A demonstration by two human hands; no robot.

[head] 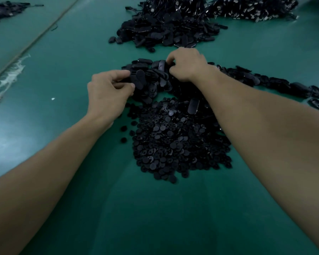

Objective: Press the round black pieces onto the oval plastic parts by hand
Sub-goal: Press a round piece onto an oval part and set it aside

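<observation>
One oval part (139, 79) in left hand (107, 92)

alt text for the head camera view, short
A person's left hand pinches a black oval part while the right hand grips a second oval part over a heap of them on a green table. A pile of round black pieces lies nearer.

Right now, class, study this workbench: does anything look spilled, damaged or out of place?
A few round black pieces lie loose left of their pile on the green table. Along its left seam, a ragged white patch looks like torn tape or scuffing. A white speck lies nearby.
</observation>
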